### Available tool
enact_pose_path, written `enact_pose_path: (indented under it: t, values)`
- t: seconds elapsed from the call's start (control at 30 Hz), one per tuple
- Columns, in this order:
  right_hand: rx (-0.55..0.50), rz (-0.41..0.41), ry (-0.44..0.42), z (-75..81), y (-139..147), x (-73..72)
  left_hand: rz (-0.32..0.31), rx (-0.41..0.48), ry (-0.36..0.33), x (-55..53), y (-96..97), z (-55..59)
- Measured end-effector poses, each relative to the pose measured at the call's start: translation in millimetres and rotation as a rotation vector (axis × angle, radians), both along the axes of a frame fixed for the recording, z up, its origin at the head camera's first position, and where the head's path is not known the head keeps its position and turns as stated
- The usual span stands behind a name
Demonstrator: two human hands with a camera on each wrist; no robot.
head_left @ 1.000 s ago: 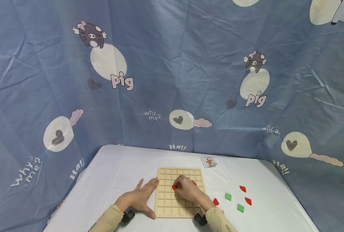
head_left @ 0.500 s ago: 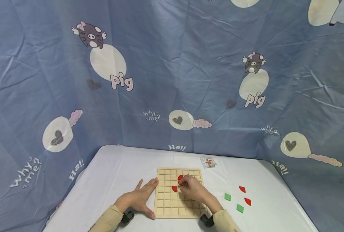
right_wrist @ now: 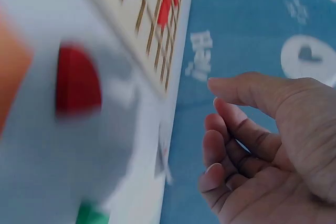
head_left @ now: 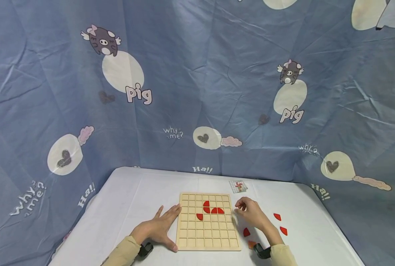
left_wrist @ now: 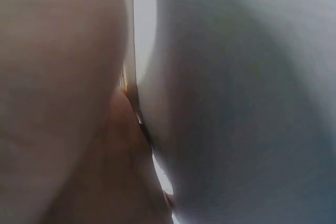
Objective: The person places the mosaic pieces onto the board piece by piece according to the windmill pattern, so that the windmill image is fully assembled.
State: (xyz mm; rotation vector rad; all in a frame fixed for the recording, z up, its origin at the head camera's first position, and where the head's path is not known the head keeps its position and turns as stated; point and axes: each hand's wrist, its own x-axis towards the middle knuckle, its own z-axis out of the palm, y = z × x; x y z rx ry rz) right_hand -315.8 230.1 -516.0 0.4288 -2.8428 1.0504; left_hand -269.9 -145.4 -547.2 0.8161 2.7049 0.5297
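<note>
A square wooden grid board (head_left: 192,236) lies on the table with several red quarter-circle tiles (head_left: 200,217) in its upper middle cells. My left hand (head_left: 159,227) rests flat beside it, fingers spread, with fingertips and thumb at the board's left edge. Just off the board's right side, my right hand (head_left: 252,214) is raised over the table, fingers loosely bent and nothing between them. In the right wrist view a gap shows between the thumb (right_wrist: 247,90) and the fingers. The left wrist view is mostly filled by blurred skin and the white tabletop.
Red tiles (head_left: 283,231) lie loose to the right, along with an orange tile (head_left: 252,244) near my right wrist. A green tile (right_wrist: 92,214) shows in the right wrist view. Behind the board's right corner is a card (head_left: 238,186) printed with a red pattern on a grid.
My right hand has let go of a red tile, left it on the board and moved right, off the board. It now covers the green tiles in the head view. My left hand has stayed put.
</note>
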Motion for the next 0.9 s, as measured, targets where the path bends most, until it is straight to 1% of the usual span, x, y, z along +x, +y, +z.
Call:
enact_pose_path:
  t: [0.1,0.23,0.33,0.47,0.73,0.8,0.9]
  values:
    - [-0.006,-0.083,-0.022,0.1,20,-2.5,-0.003,-0.003,0.005,0.3,0.0,-0.2]
    - [0.030,-0.157,-0.028,-3.3,51,-6.6,-0.003,-0.002,0.006,0.9,-0.2,0.3]
    - [0.051,-0.190,-0.019,-6.2,72,-8.8,-0.006,-0.005,0.014,1.2,-0.5,0.8]
    - [0.067,-0.221,-0.034,-7.4,96,-8.4,-0.012,-0.008,0.025,1.6,-0.8,0.9]
    - [0.131,-0.300,-0.178,-11.4,122,-10.0,-0.013,-0.003,0.022,2.4,-0.6,1.1]
    - [0.151,-0.317,-0.206,-13.4,127,-11.2,-0.013,-0.003,0.022,2.2,-0.5,0.9]
    - [0.174,-0.330,-0.223,-16.3,132,-12.7,-0.013,-0.006,0.024,1.7,-0.5,0.6]
